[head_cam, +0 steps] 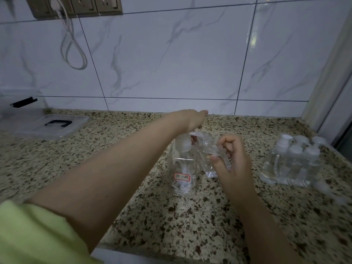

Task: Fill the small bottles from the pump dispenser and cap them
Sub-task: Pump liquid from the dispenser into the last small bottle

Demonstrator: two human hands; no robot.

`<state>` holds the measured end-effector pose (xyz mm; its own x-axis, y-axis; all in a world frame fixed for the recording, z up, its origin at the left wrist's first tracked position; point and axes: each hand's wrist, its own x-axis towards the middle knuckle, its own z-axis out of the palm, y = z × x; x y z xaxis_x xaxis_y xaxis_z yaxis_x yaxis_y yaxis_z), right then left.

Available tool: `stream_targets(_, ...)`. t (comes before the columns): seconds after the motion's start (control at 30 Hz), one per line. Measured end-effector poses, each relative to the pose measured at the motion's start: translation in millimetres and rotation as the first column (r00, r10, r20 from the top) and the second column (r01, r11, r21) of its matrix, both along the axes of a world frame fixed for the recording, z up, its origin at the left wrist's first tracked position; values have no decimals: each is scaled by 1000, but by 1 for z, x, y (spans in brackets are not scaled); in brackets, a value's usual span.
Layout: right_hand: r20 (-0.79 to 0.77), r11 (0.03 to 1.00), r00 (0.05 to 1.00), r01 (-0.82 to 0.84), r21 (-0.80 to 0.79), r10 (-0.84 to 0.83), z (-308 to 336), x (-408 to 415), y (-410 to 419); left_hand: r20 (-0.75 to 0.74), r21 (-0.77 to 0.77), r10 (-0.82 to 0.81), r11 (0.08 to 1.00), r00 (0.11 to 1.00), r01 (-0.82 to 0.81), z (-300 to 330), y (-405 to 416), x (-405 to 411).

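**What the speckled stone counter is carrying**

We are looking at a speckled granite counter [133,141] running along a tiled wall. Near its middle the clear pump dispenser [183,168] with a red-bordered label is standing upright. Towards the right edge a cluster of small capped bottles [291,161] is sitting close together. At the far left corner a clear plastic lid with a black handle [51,125] is lying flat, just beside a clear container [21,103] at the left edge.

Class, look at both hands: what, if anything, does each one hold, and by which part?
The right hand holds a small clear bottle by its side, tilted under the spout. The left hand rests on the dispenser's pump head, holding nothing.
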<state>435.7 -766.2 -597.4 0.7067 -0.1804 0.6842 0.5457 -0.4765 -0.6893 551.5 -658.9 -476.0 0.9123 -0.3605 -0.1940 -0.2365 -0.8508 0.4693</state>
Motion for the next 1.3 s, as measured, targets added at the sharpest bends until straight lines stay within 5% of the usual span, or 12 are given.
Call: stream_targets(1.3, 4, 998, 1000, -27, 52, 27, 2, 0, 3, 20, 45, -22, 999, 1000, 21, -2, 2, 1)
